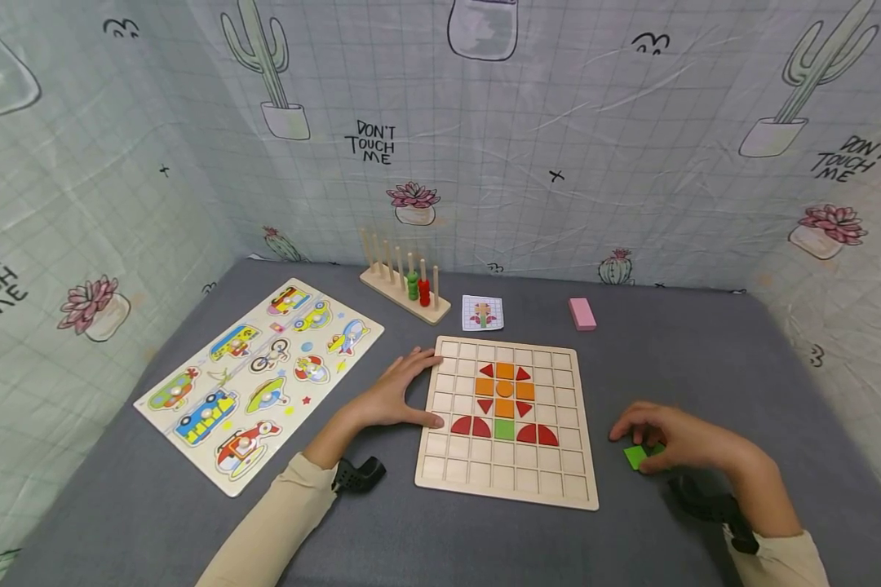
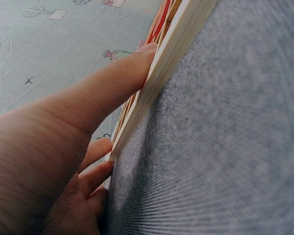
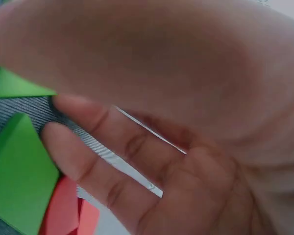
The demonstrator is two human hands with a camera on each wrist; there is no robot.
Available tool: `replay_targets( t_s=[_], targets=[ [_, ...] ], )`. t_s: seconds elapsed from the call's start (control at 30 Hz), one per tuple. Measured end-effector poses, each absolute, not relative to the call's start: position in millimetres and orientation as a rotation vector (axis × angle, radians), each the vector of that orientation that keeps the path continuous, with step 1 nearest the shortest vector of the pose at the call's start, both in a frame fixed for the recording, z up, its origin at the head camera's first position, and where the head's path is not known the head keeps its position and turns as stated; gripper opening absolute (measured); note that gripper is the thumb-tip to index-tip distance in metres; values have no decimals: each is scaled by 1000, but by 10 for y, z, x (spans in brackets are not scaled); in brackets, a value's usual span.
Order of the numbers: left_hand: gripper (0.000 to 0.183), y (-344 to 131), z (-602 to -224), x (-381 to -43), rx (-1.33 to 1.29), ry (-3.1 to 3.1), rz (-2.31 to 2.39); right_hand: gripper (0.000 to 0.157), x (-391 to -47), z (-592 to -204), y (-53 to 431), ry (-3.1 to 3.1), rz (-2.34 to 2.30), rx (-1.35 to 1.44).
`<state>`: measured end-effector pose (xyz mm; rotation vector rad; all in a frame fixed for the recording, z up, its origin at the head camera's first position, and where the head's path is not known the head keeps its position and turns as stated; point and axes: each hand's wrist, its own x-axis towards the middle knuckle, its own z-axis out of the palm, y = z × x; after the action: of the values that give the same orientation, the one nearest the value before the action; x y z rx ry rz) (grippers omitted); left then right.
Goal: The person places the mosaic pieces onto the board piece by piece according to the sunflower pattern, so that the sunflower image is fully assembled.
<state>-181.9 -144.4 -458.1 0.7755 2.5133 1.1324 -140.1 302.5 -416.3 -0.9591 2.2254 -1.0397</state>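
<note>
A square wooden grid board lies on the table, with orange, red and green pieces forming a figure on it. My left hand rests at its left edge, thumb and fingertips spread along the rim. In the left wrist view, the thumb touches the board's rim. To the right of the board, my right hand is low over the table beside a green square block, its thumb at the block's corner. The right wrist view shows a second green block and a red piece near relaxed fingers; the thumb partly hides the contact.
A picture puzzle board with knobbed vehicles lies at left. Behind stand a wooden peg rack with green and red beads, a small pattern card and a pink block. Patterned cloth walls border the grey table.
</note>
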Motion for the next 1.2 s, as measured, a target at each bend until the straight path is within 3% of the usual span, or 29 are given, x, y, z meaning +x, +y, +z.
replay_targets(
  t_s=[0.6,0.93,1.2],
  targets=[
    [95,-1443,-4591,-1819,766,2524,1111,23,-1409,-4253,2926,2390,-1046,-968],
    [94,-1443,-4591,-1826,777,2520,1120,28,-1409,-4253,2820,2453,-1057,-872],
    [94,-1437,-4583,-1827,780,2522,1123,24,-1416,-4267,2764,2590,-973,-1007]
  ],
)
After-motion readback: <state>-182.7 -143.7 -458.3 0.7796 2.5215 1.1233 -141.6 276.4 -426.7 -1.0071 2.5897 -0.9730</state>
